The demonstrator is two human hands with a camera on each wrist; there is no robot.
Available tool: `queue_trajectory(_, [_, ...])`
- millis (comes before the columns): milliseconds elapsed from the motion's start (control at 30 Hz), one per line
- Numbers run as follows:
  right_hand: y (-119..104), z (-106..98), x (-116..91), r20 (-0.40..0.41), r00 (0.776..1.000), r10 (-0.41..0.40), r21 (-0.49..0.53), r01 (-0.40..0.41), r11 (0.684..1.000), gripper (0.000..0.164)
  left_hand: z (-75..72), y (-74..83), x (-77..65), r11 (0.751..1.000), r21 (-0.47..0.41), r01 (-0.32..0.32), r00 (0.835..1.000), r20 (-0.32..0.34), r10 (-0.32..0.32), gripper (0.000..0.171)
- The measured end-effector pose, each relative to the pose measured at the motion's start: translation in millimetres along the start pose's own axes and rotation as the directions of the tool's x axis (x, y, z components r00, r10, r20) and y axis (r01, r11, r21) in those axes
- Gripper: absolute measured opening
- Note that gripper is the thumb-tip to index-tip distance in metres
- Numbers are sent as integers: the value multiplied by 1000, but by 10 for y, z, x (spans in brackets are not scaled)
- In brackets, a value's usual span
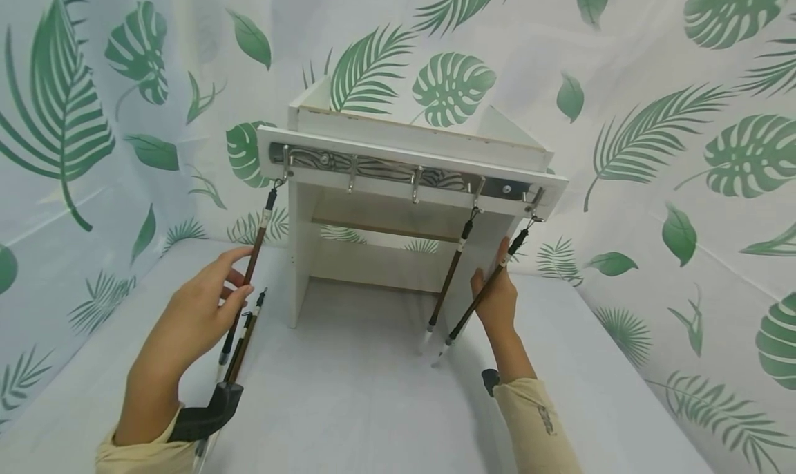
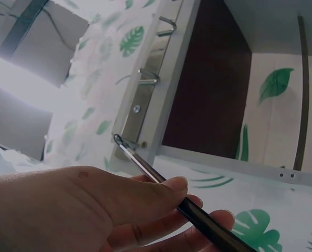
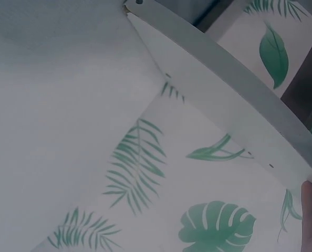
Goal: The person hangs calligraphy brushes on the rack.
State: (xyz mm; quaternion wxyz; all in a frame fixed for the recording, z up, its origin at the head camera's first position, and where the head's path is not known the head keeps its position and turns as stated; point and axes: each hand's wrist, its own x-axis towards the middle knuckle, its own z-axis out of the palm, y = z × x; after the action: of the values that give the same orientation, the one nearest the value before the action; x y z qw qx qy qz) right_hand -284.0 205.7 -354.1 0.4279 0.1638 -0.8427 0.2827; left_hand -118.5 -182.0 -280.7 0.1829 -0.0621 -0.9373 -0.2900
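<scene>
My left hand (image 1: 193, 315) pinches the brown handle of a calligraphy brush (image 1: 253, 249) between thumb and fingers. By its loop, this brush hangs from the leftmost hook of a metal rail, and the left wrist view shows the loop at the hook (image 2: 125, 140). With my right hand (image 1: 500, 298) I hold the right side panel (image 1: 490, 235) of a white shelf unit, thumb on the inner side. Two more calligraphy brushes hang at the right: one brush (image 1: 454, 270) on the fourth hook, another (image 1: 481, 294) on the last, in front of my right hand.
The hook rail (image 1: 385, 168) runs along the unit's top front board. More brushes (image 1: 249, 332) lie on the white tabletop (image 1: 373, 391) beside my left wrist, partly hidden by a black wrist mount (image 1: 208, 419). A leaf-patterned curtain (image 1: 622, 115) surrounds the table.
</scene>
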Motion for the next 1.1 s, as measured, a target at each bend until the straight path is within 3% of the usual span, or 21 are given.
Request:
queue_trajectory(600, [-1, 11, -14, -9, 1000, 23, -11, -23, 1000, 83, 61, -47, 53, 999, -29, 23, 1000, -10, -24, 52])
queue_trajectory(767, [8, -5, -20, -9, 999, 31, -2, -31, 1000, 80, 95, -84, 87, 999, -34, 37, 999, 27, -37, 52])
queue_trajectory(967, [-6, -17, -22, 6, 999, 41, 5, -41, 999, 83, 192, -155, 144, 997, -70, 43, 997, 70, -38, 46])
queue_trajectory(1100, [-9, -4, -12, 22, 999, 44, -7, -43, 999, 86, 288, -183, 197, 994, -100, 38, 998, 59, -32, 47])
